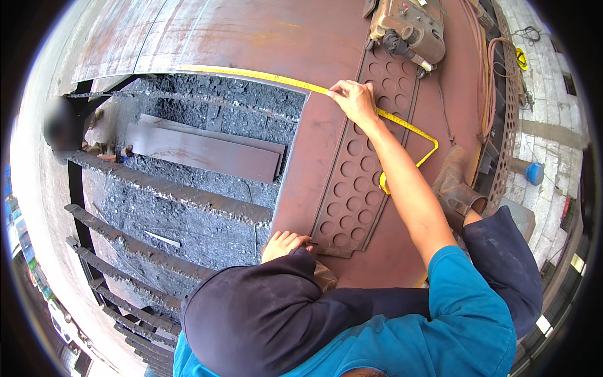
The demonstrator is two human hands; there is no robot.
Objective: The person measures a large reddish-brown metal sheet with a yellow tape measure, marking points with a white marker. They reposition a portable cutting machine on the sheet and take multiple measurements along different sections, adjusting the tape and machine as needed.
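Along the cut edge of a large reddish-brown steel plate lies a yellow tape measure. My right hand pinches its blade near the corner of the cut-out. Past that hand the blade bends and doubles back under my forearm, where a round yellow part shows; the rest is hidden. My left hand rests at the plate's near edge, fingers curled, by a small dark object I cannot make out. Between my hands, a perforated metal track with rows of round holes lies on the plate.
A grimy motorised machine sits at the track's far end. Left of the plate, rough slats span a slag-covered pit, with loose steel strips inside. Hoses run along the right. My boot stands on the plate. Another person's blurred head shows far left.
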